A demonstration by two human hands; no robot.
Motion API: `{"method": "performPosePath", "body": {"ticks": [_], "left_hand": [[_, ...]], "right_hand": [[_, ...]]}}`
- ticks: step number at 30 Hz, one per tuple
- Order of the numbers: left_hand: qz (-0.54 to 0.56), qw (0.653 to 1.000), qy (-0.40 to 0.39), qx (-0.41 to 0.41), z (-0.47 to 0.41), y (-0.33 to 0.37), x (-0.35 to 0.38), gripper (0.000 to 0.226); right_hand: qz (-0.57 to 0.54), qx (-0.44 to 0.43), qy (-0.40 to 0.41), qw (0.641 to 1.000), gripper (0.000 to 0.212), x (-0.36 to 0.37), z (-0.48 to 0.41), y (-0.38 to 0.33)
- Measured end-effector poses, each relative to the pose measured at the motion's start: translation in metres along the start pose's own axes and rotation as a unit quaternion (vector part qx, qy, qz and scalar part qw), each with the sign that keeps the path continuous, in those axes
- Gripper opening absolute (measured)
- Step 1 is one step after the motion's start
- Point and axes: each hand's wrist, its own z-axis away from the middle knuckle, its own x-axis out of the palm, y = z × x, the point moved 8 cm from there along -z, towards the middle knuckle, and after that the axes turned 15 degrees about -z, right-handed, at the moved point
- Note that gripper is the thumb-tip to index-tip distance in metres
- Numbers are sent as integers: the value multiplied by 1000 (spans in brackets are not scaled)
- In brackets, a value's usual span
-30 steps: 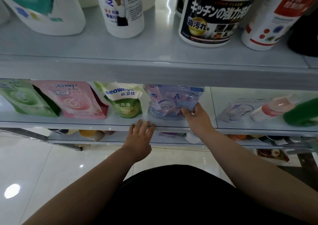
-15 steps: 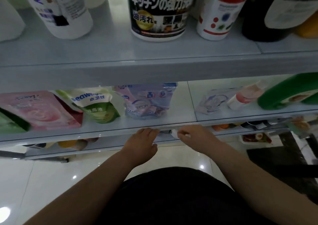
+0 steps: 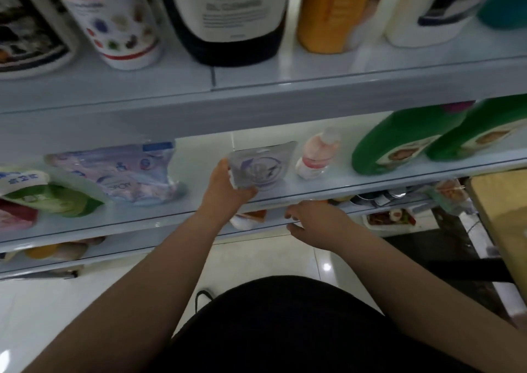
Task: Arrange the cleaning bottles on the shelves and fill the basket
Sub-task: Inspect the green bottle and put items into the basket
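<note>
Left hand point(image 3: 225, 191) has its fingers clamped on a lavender pouch point(image 3: 261, 165) near the shelf point(image 3: 196, 157) front edge. The right hand point(image 3: 316, 220) is below it, fingers loosely curled and empty.

Left hand point(image 3: 225, 191) holds a pale pouch point(image 3: 259, 165) on the shelf point(image 3: 370, 181); right hand point(image 3: 316, 220) loose.

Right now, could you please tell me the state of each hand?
Left hand: grips the pale purple pouch on the middle shelf.
Right hand: holds nothing, fingers loosely curled, in front of that shelf's edge.
</note>
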Motion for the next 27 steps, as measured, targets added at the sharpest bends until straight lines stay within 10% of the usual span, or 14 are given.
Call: {"method": "performPosePath", "body": {"ticks": [4, 11, 18, 27], "left_hand": [[-17, 996, 38, -73, -7, -2, 6, 21], [89, 985, 93, -116, 47, 2, 8, 8], [100, 988, 45, -104, 121, 17, 9, 20], [328, 915, 39, -233, 170, -26, -5, 18]], "right_hand": [[12, -21, -27, 999, 34, -15, 6, 23], [-186, 23, -12, 982, 35, -31, 6, 51], [-612, 27, -46, 789, 18, -9, 11, 22], [-767, 51, -80, 635, 19, 22, 32, -65]]}}
